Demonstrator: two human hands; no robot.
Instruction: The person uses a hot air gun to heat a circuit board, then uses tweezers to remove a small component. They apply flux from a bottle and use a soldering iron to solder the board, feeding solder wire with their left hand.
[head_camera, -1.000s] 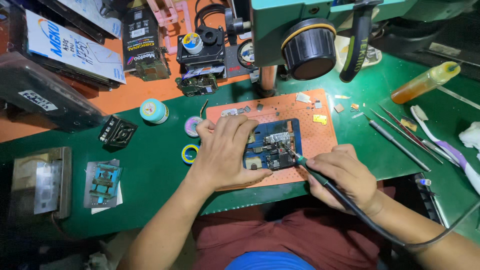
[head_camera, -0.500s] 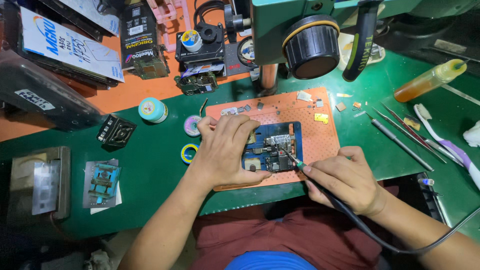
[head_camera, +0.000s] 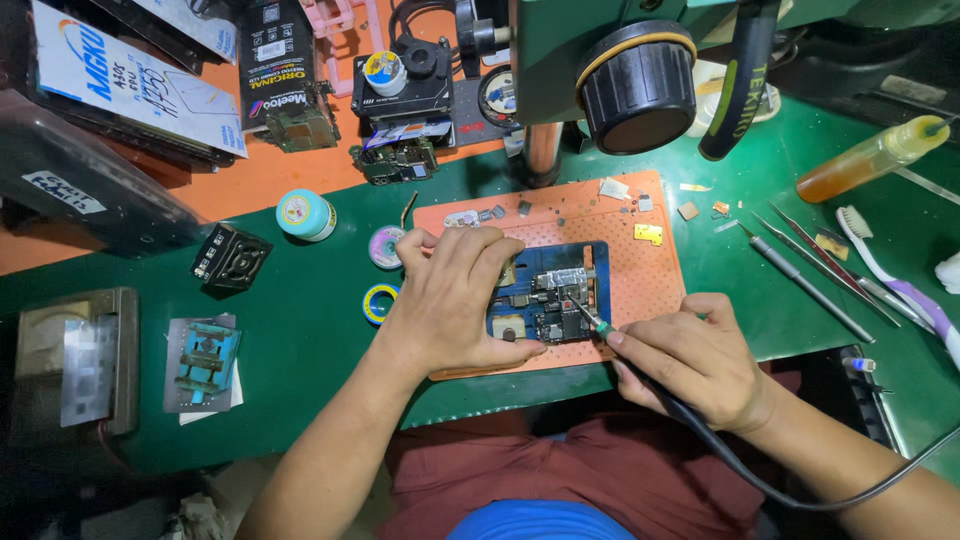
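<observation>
Lying in a blue holder (head_camera: 598, 262) on the orange work mat (head_camera: 655, 275), near the front edge of the green bench (head_camera: 300, 330), a small circuit board (head_camera: 548, 300) is the thing both hands are busy with. The left hand (head_camera: 455, 300) lies flat over the holder's left part, fingers spread and pressing down, apparently to keep the board from shifting. The right hand (head_camera: 695, 355) has its fingers pinched together on a soldering iron (head_camera: 590, 320), held like a pen, its tip touching the board's right side while the black cord (head_camera: 760, 480) trails off past the wrist. Directly above hangs a green microscope (head_camera: 620, 60) with a large black knob, which crowds the space over the mat. Loose chips and small metal shields (head_camera: 615, 190) lie scattered along the mat's far edge. To the right, well apart, lie tweezers and probes (head_camera: 810, 265), a toothbrush (head_camera: 890, 265) and an amber squeeze bottle (head_camera: 870, 160). To the left sit two small wire spools (head_camera: 385, 248), a round teal tin (head_camera: 305, 213) and a black square socket (head_camera: 230, 260), none of them in the hands' way.
</observation>
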